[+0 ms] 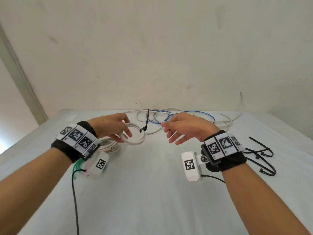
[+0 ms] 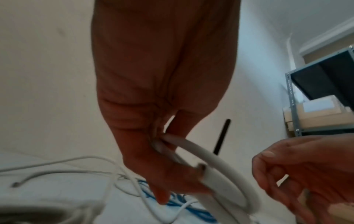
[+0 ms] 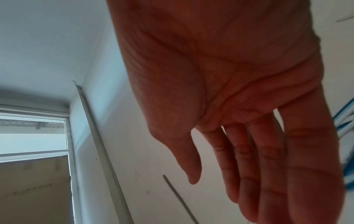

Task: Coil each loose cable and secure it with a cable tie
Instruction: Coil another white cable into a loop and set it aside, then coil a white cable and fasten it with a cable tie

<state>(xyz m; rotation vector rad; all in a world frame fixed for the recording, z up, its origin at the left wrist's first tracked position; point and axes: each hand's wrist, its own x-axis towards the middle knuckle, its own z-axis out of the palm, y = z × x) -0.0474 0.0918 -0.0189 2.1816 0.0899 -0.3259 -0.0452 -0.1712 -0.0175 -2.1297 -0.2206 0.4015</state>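
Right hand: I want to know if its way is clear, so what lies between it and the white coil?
In the head view, only the black cable tie, cinched on the white coil, stands between it and the right hand.

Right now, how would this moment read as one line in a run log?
left hand: holds white cable coil | black cable tie: fastened around coil, tail up | right hand: open, empty | loose white and blue cables: uncoiled behind
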